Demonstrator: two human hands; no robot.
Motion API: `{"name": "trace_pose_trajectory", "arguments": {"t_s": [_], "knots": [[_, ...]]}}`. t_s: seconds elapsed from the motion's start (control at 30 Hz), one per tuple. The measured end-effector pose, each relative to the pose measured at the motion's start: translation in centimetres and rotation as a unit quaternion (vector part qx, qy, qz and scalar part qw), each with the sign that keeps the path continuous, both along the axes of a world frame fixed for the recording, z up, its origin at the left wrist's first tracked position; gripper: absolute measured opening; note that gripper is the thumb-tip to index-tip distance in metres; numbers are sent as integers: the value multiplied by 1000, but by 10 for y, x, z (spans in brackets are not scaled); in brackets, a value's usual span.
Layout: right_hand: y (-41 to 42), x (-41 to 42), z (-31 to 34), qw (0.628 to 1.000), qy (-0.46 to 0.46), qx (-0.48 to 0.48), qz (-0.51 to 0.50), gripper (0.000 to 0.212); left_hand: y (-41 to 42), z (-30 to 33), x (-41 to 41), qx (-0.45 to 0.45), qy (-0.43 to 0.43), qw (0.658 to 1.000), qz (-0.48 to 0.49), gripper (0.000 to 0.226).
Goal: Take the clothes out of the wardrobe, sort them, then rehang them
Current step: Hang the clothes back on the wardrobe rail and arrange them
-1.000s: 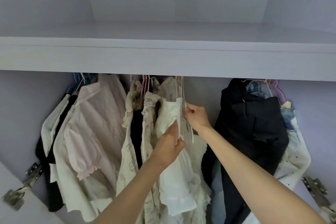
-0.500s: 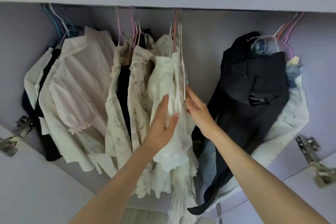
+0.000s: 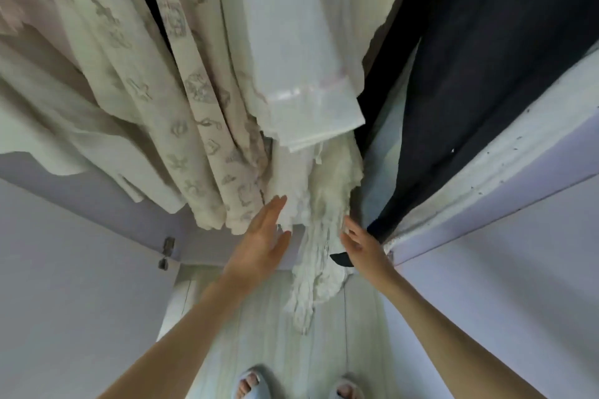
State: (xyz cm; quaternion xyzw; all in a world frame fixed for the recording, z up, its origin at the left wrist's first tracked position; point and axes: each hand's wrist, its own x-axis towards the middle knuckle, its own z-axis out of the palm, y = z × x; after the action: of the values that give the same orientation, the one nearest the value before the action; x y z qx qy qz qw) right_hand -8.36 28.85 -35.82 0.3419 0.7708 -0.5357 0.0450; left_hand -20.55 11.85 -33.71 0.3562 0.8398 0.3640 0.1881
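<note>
Home bedroom closet, hanging clothes (image 3: 291, 42) inside a lilac wardrobe (image 3: 81, 269), pale wood floor (image 3: 265, 334), slippered feet (image 3: 251, 382)

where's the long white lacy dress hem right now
In the head view it hangs low at centre, the white lacy dress trailing toward the floor between the left hand and the right hand, beside the dark garment.

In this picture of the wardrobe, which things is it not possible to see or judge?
- Hangers and rail: head view, cut off by the top edge.
- Right hand: fingertips hidden behind the white frilly garment; its grip unclear.
- Dark garment: upper part cut off, type unclear.
- Left hand: contact with cloth blurred.
</note>
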Motion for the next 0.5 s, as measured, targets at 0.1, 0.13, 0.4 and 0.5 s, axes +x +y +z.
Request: {"name": "trace_pose_trajectory", "arguments": {"t_s": [0.1, 0.13, 0.4, 0.5], "knots": [[-13, 17, -94, 998, -63, -26, 14, 52, -19, -95, 15, -58, -3, 998, 5, 52], [-16, 21, -126, 996, -84, -27, 27, 52, -25, -127, 20, -79, 1, 997, 1, 51], [-11, 35, -378, 980, -188, -37, -45, 65, -46, -376, 23, -217, -9, 976, -30, 90], [6, 38, -446, 977, -155, -22, -147, 74, -30, -451, 10, -178, 24, 983, -31, 68]]}}
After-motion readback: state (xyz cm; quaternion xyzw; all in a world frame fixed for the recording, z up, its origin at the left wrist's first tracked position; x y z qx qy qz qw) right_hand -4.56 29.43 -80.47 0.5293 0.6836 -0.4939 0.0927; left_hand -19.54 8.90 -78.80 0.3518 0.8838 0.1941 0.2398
